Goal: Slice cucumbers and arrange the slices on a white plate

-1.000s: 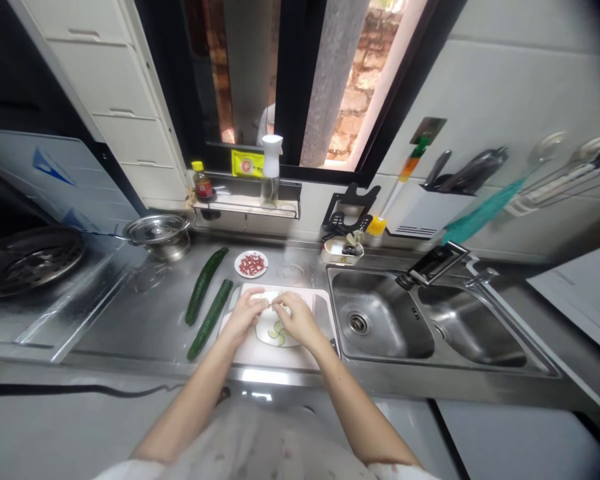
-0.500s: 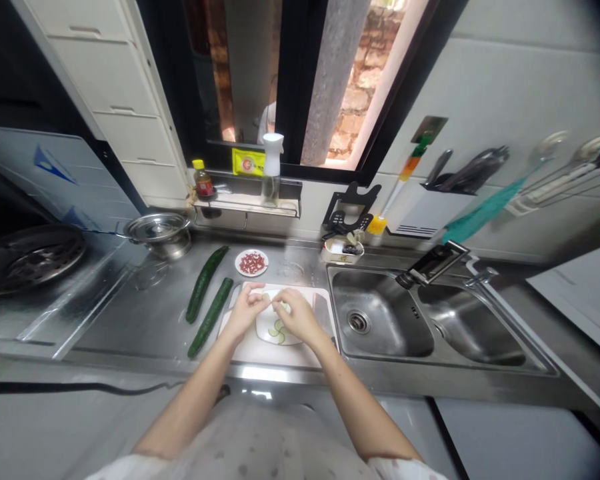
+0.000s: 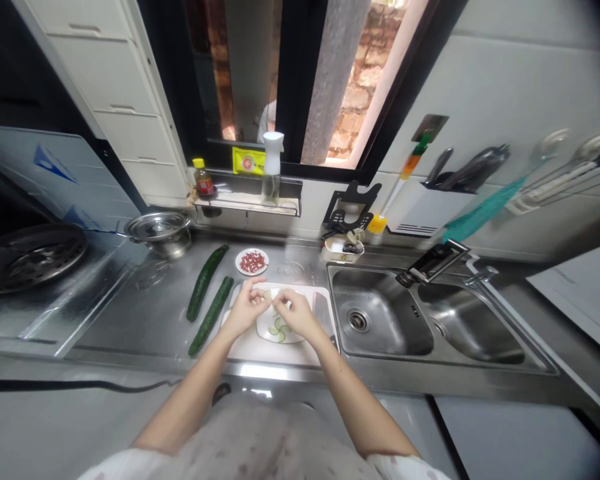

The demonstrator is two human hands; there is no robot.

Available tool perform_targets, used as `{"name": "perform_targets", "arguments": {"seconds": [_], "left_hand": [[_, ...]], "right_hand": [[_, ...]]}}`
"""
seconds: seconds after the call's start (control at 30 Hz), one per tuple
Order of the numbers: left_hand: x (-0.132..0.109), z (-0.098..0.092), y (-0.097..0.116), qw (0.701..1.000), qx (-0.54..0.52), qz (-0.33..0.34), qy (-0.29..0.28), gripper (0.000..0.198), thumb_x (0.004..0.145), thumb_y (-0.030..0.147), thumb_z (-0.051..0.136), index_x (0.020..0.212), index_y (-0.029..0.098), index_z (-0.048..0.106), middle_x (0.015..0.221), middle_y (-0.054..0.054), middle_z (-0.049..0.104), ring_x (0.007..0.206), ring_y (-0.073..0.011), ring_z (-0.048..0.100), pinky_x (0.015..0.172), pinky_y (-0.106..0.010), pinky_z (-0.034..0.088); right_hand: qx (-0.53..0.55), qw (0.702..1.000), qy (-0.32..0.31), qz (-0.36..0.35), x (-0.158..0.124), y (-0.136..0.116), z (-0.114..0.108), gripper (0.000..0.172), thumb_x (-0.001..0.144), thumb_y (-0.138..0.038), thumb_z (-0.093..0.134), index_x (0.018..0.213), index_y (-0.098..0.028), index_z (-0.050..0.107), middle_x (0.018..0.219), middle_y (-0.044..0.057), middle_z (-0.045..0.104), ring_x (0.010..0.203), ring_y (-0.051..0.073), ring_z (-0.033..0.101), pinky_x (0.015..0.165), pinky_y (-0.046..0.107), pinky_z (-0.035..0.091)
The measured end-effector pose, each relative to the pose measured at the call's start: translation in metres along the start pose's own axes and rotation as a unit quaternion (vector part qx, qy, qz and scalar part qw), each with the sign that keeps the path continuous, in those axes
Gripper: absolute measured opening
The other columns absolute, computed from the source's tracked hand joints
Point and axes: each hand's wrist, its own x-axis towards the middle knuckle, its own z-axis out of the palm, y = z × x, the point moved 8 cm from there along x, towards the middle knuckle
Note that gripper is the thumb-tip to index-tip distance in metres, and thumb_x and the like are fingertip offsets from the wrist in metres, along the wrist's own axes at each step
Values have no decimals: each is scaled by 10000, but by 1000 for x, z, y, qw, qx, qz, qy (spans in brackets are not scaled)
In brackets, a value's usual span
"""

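Both hands meet over a small white plate [image 3: 293, 337] that lies on a white cutting board [image 3: 260, 350]. A few pale green cucumber slices [image 3: 279, 329] are fanned out on the plate. My left hand [image 3: 246, 308] and my right hand [image 3: 294, 312] pinch a thin pale cucumber slice [image 3: 269, 294] between their fingertips, just above the plate's far edge. Two whole dark green cucumbers [image 3: 207, 295] lie side by side on the steel counter, left of the board.
A small dish of red bits [image 3: 251, 261] sits behind the board. A steel pot [image 3: 159, 233] and a stove [image 3: 27, 257] are at the left, a double sink [image 3: 425, 320] with tap at the right. Bottles stand on the window shelf [image 3: 245, 207]; utensils hang on the wall.
Both hands have shifted slightly away from me over the plate, fingertips staying together on the slice. The cucumbers, dish and board have not moved.
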Motion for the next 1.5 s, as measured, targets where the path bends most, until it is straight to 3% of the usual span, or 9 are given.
{"name": "perform_targets", "arguments": {"seconds": [0.27,0.43,0.7,1.0,1.23,1.5], "left_hand": [[1,3,4,998,51,29,-7,517,752,258,648,1233,202,467,804,21,573,674,-86,514,651,-196,394],[7,0,-7,997,61,38,-17,514,745,260,661,1227,192,495,799,15,593,674,-87,520,612,-185,376],[23,-4,-57,999,-22,-37,-13,515,710,315,686,1181,179,528,810,2,620,794,-128,593,755,-240,441],[40,-12,-113,997,-9,-67,23,436,643,288,698,1040,148,583,668,38,569,645,-101,548,662,-220,428],[46,-19,-147,988,131,-83,10,358,671,181,628,1027,143,613,683,23,602,635,-106,549,663,-222,433],[51,-15,-144,934,351,-56,-41,350,725,160,547,1056,201,653,791,-12,661,771,-158,585,755,-256,430]], "right_hand": [[63,997,-1,50,3,18,6,128,726,-221,528,658,-172,624,679,-6,634,695,135,568,701,242,422],[69,994,-23,79,6,33,13,152,721,-246,512,643,-170,617,638,-18,602,651,121,544,673,228,421],[10,991,-66,119,11,63,29,157,735,-226,500,663,-163,625,626,-19,599,625,109,532,631,202,405],[-78,976,-106,175,20,112,53,182,747,-152,507,684,-141,678,649,13,665,637,112,571,600,178,389],[-168,954,-125,217,17,139,74,217,781,-139,504,770,-116,719,756,62,720,664,110,598,596,172,380],[-240,935,-128,228,17,142,85,229,846,-149,479,893,-119,702,928,138,710,854,172,622,704,224,379]]}}
